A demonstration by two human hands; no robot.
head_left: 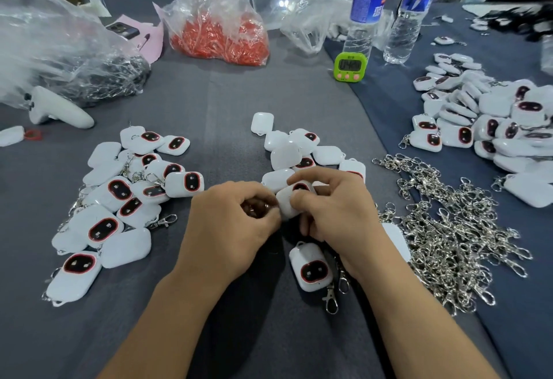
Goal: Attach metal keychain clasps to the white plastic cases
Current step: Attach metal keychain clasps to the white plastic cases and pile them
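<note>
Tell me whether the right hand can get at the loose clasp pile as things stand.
Probably yes: the clasp pile lies just beside the right hand, nothing between them. But its fingers are busy gripping a white case.

White cases with red-ringed black ovals, grey cloth, green timer

Grey-covered bench. Left of the left hand, white cases with clasps; beyond the right hand, plain cases; right of it, heaped metal clasps; far beyond, green timer.
</note>
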